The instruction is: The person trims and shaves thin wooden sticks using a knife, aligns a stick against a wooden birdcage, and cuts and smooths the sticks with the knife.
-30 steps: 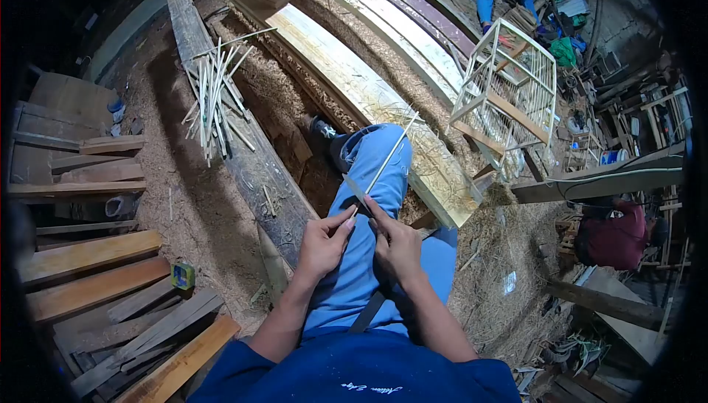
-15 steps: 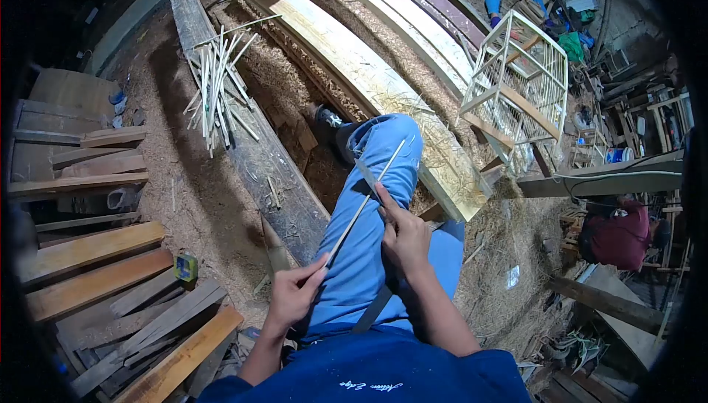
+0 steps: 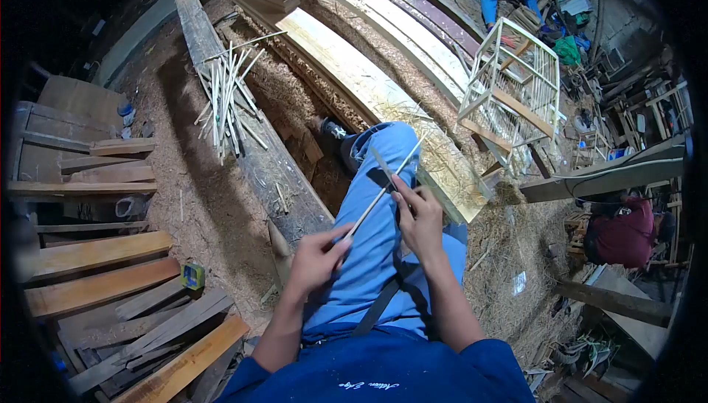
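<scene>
My left hand pinches the near end of a thin pale bamboo stick that runs up and right across my blue-trousered knee. My right hand grips a knife whose blade lies against the stick near its middle. Both hands hover over my lap. A dark strap crosses my thigh below the hands.
A bundle of similar sticks lies on a dark plank to the left. Long curved pale boards run behind. A slatted wooden cage stands right. Stacked planks lie lower left. Another person in red sits right; sawdust covers the ground.
My left hand first pulled the stick back toward me, drawing it along the blade, then moved forward again. My right hand with the knife stayed over the knee.
</scene>
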A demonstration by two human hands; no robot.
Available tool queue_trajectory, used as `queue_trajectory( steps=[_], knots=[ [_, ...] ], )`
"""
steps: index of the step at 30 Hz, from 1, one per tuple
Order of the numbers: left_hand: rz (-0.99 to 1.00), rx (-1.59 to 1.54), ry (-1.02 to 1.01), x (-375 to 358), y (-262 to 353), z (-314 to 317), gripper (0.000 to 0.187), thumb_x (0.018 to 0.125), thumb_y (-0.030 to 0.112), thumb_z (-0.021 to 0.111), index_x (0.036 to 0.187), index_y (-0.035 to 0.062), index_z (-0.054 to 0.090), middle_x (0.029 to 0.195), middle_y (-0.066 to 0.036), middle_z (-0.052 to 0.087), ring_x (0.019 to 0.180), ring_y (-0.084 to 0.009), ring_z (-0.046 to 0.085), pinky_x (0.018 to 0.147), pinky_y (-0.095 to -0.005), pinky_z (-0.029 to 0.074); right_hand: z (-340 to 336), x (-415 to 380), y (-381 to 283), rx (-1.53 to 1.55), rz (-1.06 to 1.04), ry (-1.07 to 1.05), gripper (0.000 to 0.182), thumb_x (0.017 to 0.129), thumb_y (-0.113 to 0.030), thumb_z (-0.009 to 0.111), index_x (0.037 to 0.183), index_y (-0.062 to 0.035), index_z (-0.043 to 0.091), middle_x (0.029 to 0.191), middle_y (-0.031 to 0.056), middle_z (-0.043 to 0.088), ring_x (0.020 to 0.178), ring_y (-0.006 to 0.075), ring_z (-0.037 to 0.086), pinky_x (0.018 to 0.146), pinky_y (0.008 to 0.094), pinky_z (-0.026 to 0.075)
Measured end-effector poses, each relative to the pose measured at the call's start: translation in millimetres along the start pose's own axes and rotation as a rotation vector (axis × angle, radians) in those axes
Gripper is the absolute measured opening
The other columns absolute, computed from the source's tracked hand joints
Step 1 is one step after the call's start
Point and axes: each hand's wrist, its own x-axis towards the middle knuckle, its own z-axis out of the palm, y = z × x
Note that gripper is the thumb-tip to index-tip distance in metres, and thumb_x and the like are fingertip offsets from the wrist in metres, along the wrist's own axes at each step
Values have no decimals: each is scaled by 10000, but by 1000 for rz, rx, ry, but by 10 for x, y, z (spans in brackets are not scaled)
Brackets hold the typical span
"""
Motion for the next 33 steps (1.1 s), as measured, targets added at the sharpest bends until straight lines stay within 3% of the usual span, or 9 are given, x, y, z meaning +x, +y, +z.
queue_trajectory(
  steps=[4, 7, 14, 22, 26, 28, 33],
  knots=[
    [72, 41, -47, 603, 398, 287, 275, 949, 161, 664, 1203, 64, 705, 637, 19, 604, 502, -36, 513, 463, -227, 407, -50, 183, 231, 36, 6, 61, 317, 884, -159, 714, 1200, -182, 722, 890, 155, 573, 741, 272, 604, 677, 374, 485],
    [138, 78, -42, 870, 338, 401, 253, 961, 183, 652, 1179, 73, 720, 625, 4, 625, 493, -38, 524, 443, -229, 390, 19, 234, 330, 114, -10, 100, 325, 865, -127, 733, 1186, -177, 730, 827, 124, 570, 700, 232, 582, 660, 349, 479],
    [190, 63, 28, 890, 220, 427, 242, 954, 165, 658, 1165, 68, 726, 602, 14, 614, 473, -27, 503, 435, -216, 372, 204, 122, 276, 230, 12, 216, 236, 845, -96, 744, 1080, -88, 756, 754, 99, 564, 649, 210, 568, 604, 337, 454],
    [254, 55, 16, 928, 95, 395, 261, 961, 142, 647, 1198, 46, 705, 656, 40, 615, 506, -4, 428, 442, -216, 327, 236, 63, 250, 194, 17, 187, 214, 844, -137, 752, 1055, -105, 757, 758, 93, 531, 652, 233, 558, 598, 360, 450],
    [243, 9, 4, 818, 19, 311, 270, 974, 132, 630, 1225, 55, 691, 657, 60, 571, 511, -4, 399, 446, -212, 303, 299, 23, 245, 148, 34, 219, 225, 843, -164, 756, 1066, -134, 758, 772, 94, 514, 662, 245, 552, 605, 371, 449],
    [68, -52, -78, 636, 80, 203, 279, 986, 121, 610, 1246, 43, 674, 636, 79, 508, 509, -3, 367, 447, -208, 270, 324, 66, 309, 158, 38, 264, 229, 843, -169, 757, 1070, -135, 757, 771, 93, 513, 661, 244, 551, 606, 374, 449],
    [6, -90, -68, 161, 4, -41, 290, 1005, 126, 577, 1259, 7, 653, 591, 94, 435, 477, -6, 340, 427, -208, 245, 380, 89, 397, 181, 64, 291, 230, 840, -188, 764, 1066, -144, 756, 770, 90, 515, 663, 244, 551, 610, 379, 451]
  ],
)
